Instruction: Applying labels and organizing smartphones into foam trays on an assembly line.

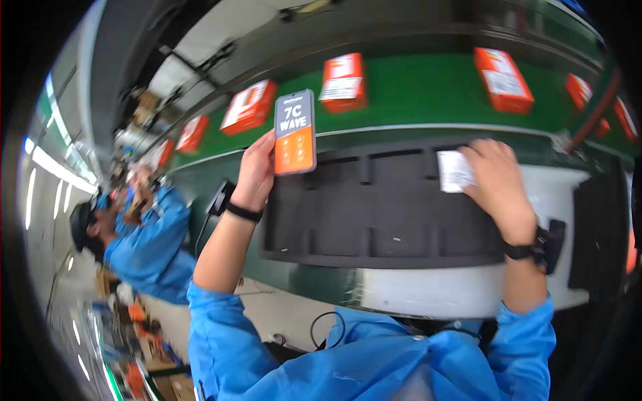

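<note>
My left hand (255,175) holds up a smartphone (294,134) by its left side, fingers mostly behind it. The phone's face is grey in the upper part and orange below, with printing and small icons. Over the right part of a long black tray (414,230), my right hand (496,184) grips a small white printed piece (455,172), perhaps a label or packet. Its thumb is at the lower edge and its fingers curl over the top. The tray has several low dividers, and small white scraps lie in it.
Beyond the tray runs a green conveyor belt (421,93) carrying several orange-and-white boxes (503,80). A white surface (428,291) shows under the tray's near edge. Another person in blue (150,237) works at the left. A dark red post (594,110) stands at the right.
</note>
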Motion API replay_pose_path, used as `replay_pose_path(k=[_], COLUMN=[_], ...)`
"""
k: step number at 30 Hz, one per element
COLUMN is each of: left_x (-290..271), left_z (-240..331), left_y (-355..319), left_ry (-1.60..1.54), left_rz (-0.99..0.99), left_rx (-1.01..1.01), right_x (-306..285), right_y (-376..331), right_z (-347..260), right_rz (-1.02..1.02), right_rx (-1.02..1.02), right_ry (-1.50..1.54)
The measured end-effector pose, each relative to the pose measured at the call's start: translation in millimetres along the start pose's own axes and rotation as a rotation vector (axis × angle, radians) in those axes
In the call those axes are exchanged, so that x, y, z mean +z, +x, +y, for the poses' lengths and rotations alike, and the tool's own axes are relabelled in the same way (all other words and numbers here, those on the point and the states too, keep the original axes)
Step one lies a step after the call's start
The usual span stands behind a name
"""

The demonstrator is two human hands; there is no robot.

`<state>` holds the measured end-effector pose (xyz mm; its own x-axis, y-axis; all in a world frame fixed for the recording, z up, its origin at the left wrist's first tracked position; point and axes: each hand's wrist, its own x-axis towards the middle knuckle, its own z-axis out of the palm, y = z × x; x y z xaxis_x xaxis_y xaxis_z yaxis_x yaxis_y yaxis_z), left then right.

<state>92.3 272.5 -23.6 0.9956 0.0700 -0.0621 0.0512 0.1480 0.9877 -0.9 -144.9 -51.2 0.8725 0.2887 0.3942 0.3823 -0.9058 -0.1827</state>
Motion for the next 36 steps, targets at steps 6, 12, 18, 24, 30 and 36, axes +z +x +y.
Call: replay_pose_path(k=[6, 12, 18, 24, 30, 36], left_x=[-176.2, -301.4, -311.3, -283.5, -163.1, -107.8], left_z=[25.0, 39.2, 22.0, 1.8, -34.8, -21.4], left_y=[127.1, 236.3, 315.3, 334.9, 287.1, 241.9], left_ry=[0.135, 0.324, 0.46, 1.128, 1.524, 1.592], left_rz=[0.458, 0.698, 0.577, 0.701, 0.23, 0.224], left_rx=[0.329, 0.483, 0.358, 0.335, 0.433, 0.343], right_x=[-8.4, 15.9, 27.8, 34.0, 36.4, 33.0], right_y=[15.6, 33.7, 31.0, 36.8, 40.7, 43.1], right_z=[21.8, 50.7, 37.9, 21.2, 13.1, 10.3], right_rz=[-0.235, -0.228, -0.186, -0.134, -0.143, -0.173], right_rx=[-0.064, 0.256, 0.2, 0.24, 0.258, 0.234], right_ry=[0.269, 1.07, 0.739, 0.817, 0.823, 0.806])
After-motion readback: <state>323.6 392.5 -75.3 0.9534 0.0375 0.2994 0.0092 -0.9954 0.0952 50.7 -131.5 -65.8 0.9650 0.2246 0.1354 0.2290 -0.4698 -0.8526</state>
